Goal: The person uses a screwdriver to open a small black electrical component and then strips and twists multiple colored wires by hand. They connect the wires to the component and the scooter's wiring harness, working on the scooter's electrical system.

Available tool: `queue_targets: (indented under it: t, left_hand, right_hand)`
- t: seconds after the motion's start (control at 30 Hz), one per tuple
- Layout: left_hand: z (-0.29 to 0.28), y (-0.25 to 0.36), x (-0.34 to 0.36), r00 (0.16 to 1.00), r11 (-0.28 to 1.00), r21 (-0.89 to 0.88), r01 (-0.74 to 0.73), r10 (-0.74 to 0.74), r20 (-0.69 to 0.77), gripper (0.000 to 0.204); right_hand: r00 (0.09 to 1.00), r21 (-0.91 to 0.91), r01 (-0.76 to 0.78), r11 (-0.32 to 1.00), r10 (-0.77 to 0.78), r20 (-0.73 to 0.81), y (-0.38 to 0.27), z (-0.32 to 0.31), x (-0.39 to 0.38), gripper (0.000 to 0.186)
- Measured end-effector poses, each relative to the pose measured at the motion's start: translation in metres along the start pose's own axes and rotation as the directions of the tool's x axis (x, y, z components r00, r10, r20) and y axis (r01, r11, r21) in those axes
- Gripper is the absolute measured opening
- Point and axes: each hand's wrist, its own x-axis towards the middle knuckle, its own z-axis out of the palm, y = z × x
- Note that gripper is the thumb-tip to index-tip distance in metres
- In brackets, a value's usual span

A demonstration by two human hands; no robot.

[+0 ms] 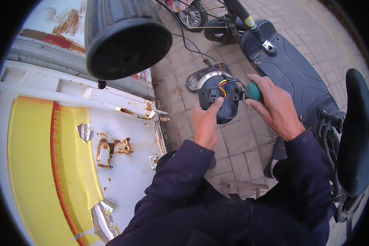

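A round black housing (223, 110) with a silver rim and exposed red, yellow and black wires (221, 87) is held up near the middle. My left hand (207, 121) grips it from the lower left, thumb near a black connector block. My right hand (274, 106) holds a tool with a rounded green handle (252, 91), probably a screwdriver, pointed at the housing's right side; its tip is hard to make out. Black cables run from the housing up toward the top of the view. An oval black part (194, 80) shows behind the housing.
A scooter deck (291, 65) with a black seat (352, 135) is on the right. A rusty white metal panel (127, 164) with a yellow banner (33, 156) is on the left. A black grip-like cylinder (127, 49) looms at top left. Wheels (192, 16) stand at the top, on paving.
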Motion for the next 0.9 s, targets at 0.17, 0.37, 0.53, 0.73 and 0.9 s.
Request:
queue_targets:
  t: [0.17, 0.37, 0.53, 0.73, 0.9]
  left_hand:
    - [0.008, -0.005, -0.004, 0.996, 0.998, -0.015, -0.068, 0.067, -0.058, 0.041]
    - [0.007, -0.006, -0.003, 0.997, 0.998, 0.007, -0.060, 0.060, -0.052, 0.043]
    - [0.004, -0.002, -0.003, 1.000, 0.999, -0.038, -0.005, 0.004, -0.018, 0.047]
    - [0.005, -0.003, -0.002, 1.000, 1.000, -0.004, -0.024, 0.024, -0.015, 0.049]
    - [0.009, -0.007, -0.004, 0.995, 0.995, -0.004, -0.099, 0.099, -0.031, 0.049]
  right_hand:
    - [0.981, -0.101, -0.171, 0.980, 0.160, -0.113, -0.006, 0.011, 0.005, 0.046]
    - [0.933, -0.227, -0.358, 0.906, 0.339, -0.121, -0.010, 0.016, 0.008, 0.052]
    - [0.983, -0.008, -0.112, 0.994, 0.110, -0.146, -0.004, 0.005, 0.003, 0.053]
    - [0.996, -0.097, 0.045, 0.994, -0.051, -0.070, 0.003, 0.003, -0.002, 0.041]
    - [0.988, -0.211, -0.055, 0.976, 0.023, -0.153, 0.003, 0.014, 0.002, 0.040]
